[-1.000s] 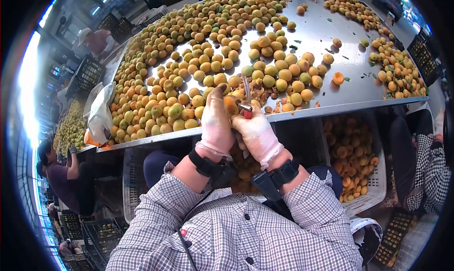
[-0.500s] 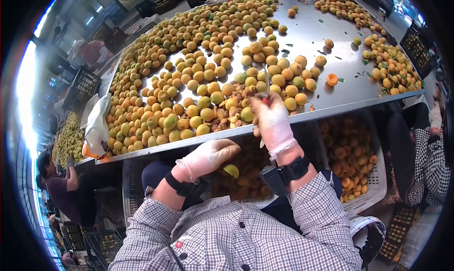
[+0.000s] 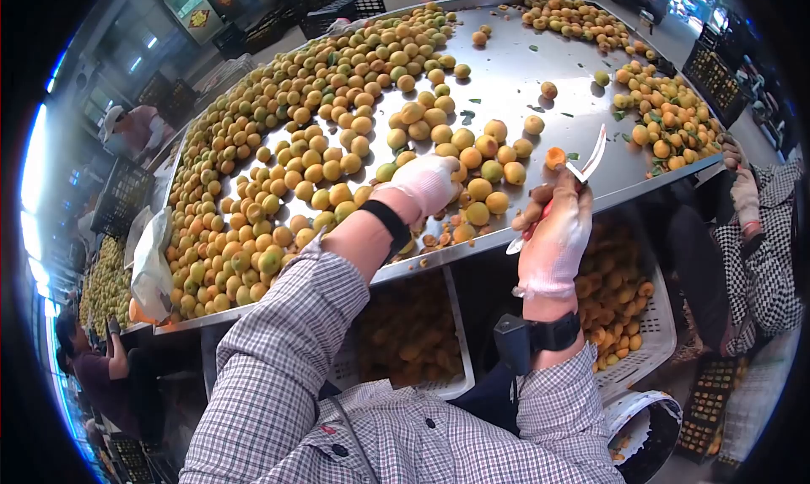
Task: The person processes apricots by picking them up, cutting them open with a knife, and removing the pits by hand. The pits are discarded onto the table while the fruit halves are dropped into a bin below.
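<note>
My right hand (image 3: 554, 231), in a whitish glove with stained fingertips, grips a red-handled knife (image 3: 592, 156) over the metal table's front edge. The knife's pale blade points up and away. Just beyond those fingers, a halved apricot (image 3: 555, 157) lies cut side up on the tabletop. My gloved left hand (image 3: 424, 184) reaches over the table among whole apricots (image 3: 485, 189). Its fingers are mostly hidden, so I cannot see whether they hold a fruit. Brown pits and scraps (image 3: 439, 237) lie beside it at the near edge.
A large heap of apricots (image 3: 253, 189) covers the table's left side, with another pile (image 3: 666, 117) at right. Crates of halved apricots (image 3: 620, 307) stand below the front edge. A white bag (image 3: 152, 264) hangs at the left corner. Co-workers sit left (image 3: 101, 366) and right (image 3: 764, 239).
My left hand has gone from below the table edge up and forward to the apricots. The right hand, with the knife, has moved right and nearer. A green-yellow piece falling below is gone from sight.
</note>
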A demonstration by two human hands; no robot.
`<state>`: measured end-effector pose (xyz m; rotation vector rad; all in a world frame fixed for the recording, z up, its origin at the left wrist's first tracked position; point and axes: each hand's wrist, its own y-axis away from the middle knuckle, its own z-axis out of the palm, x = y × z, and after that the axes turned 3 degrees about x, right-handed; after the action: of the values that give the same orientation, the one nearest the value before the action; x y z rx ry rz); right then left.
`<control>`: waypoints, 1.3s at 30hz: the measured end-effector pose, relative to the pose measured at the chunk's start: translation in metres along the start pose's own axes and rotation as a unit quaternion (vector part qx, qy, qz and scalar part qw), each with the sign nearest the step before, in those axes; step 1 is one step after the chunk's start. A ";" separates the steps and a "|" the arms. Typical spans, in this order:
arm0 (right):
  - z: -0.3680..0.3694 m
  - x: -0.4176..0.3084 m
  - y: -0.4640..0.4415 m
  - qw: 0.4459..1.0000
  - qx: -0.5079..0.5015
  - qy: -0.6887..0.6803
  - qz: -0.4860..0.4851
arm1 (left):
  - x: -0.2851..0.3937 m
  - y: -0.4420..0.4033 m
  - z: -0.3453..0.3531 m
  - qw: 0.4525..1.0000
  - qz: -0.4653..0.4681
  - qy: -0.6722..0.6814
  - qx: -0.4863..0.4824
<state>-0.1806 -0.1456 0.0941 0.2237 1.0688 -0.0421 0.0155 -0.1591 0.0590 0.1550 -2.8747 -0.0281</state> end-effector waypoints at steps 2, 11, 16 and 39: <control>-0.006 0.003 -0.005 1.000 -0.007 0.001 0.013 | 0.012 -0.024 0.004 0.999 -0.039 -0.021 -0.032; -0.014 0.003 -0.007 0.997 -0.037 0.031 0.053 | 0.010 -0.051 0.014 0.991 -0.083 -0.077 -0.070; -0.018 0.009 -0.002 0.987 -0.122 0.068 0.075 | 0.003 -0.006 -0.023 0.973 -0.058 0.221 -0.002; -0.002 0.075 0.099 0.852 -0.404 0.303 -0.137 | -0.032 0.195 0.039 0.875 -0.120 0.391 0.257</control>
<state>-0.1320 -0.0435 0.0443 -0.7329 1.6479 0.2392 0.0155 0.0388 0.0195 0.4947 -1.9730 0.6109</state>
